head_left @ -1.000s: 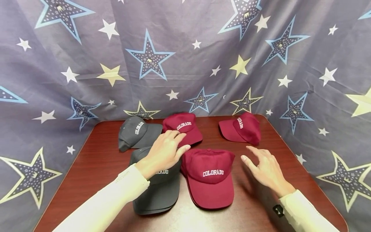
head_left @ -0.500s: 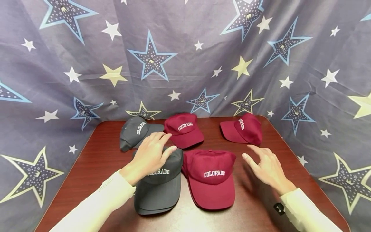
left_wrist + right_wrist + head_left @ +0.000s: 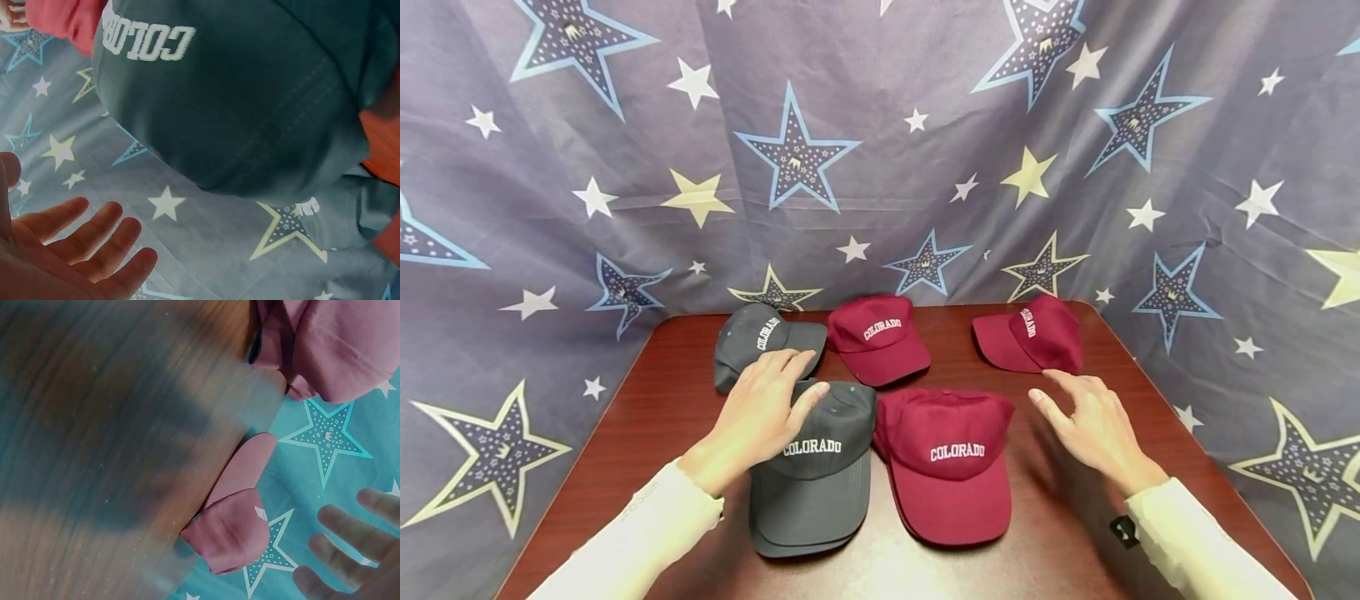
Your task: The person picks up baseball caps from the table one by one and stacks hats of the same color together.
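Left hand: yours hangs over the left side of the front gray cap, fingers loosely extended, thumb spread away from them, grasping nothing; in the left wrist view your fingertips are clear of the gray fabric.
Right hand: yours hovers beside the front maroon cap, thumb and fingers apart with nothing between them, fingertips pointing toward the rear right maroon cap.
Front gray cap: it sits before you on the wood-grain table, brim toward you, white COLORADO lettering partly beside your hand; a second brim edge shows beneath.
Front maroon cap: just right of the gray one, brim also toward you, COLORADO readable; more maroon fabric shows behind its left side.
Rear gray cap: back left, brim pointing right, its lower part behind your left fingers in the head view.
Rear middle maroon cap: just beside that brim, its own brim angled toward you and to the right.
Rear right maroon cap: well apart from the middle one, brim pointing left.
Sleeves: your left sleeve and right sleeve are both pale.
Backdrop: a gray-purple star-print curtain hangs behind the table.
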A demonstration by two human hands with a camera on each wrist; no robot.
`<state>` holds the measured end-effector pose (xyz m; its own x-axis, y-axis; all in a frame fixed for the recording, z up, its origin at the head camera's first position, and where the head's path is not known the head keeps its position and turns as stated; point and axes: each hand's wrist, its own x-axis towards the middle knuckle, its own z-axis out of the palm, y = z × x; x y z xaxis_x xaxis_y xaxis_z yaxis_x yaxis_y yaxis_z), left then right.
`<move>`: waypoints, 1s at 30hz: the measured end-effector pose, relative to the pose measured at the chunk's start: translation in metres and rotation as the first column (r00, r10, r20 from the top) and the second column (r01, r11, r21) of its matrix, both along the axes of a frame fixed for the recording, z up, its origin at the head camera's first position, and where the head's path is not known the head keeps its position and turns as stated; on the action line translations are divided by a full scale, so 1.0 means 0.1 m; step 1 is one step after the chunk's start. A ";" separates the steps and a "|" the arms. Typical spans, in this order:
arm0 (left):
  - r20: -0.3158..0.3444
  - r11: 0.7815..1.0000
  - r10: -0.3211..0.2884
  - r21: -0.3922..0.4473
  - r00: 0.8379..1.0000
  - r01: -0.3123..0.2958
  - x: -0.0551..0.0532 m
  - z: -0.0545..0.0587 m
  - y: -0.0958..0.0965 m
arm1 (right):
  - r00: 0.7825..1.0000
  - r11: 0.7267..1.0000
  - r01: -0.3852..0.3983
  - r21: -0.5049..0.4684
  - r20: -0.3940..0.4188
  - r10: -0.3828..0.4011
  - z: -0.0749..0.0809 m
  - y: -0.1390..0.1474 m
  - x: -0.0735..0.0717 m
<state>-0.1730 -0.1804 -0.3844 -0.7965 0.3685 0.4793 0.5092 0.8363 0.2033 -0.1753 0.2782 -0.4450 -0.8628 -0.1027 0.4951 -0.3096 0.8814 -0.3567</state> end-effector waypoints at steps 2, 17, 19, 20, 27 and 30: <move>-0.007 1.000 0.009 0.006 1.000 -0.008 0.01 0.00 -0.03 | 1.000 1.000 0.002 0.001 -0.008 -0.002 0.01 0.01 -0.02; -0.010 0.998 0.040 0.039 0.999 -0.040 0.08 -0.12 -0.23 | 0.998 0.998 0.056 -0.003 0.011 -0.056 0.06 0.12 -0.22; -0.012 0.998 0.046 0.043 0.999 -0.046 0.09 -0.13 -0.26 | 0.998 0.998 0.065 -0.002 0.015 -0.065 0.06 0.14 -0.25; -0.013 0.998 0.049 0.045 0.999 -0.048 0.10 -0.14 -0.27 | 0.997 0.998 0.070 -0.002 0.018 -0.070 0.06 0.15 -0.27; -0.034 0.996 0.058 0.066 0.998 -0.056 0.12 -0.16 -0.38 | 0.992 0.993 0.116 0.004 0.043 -0.116 0.09 0.21 -0.40; -0.027 0.995 0.066 0.076 0.997 -0.064 0.13 -0.17 -0.42 | 0.987 0.989 0.146 0.003 0.065 -0.146 0.10 0.24 -0.47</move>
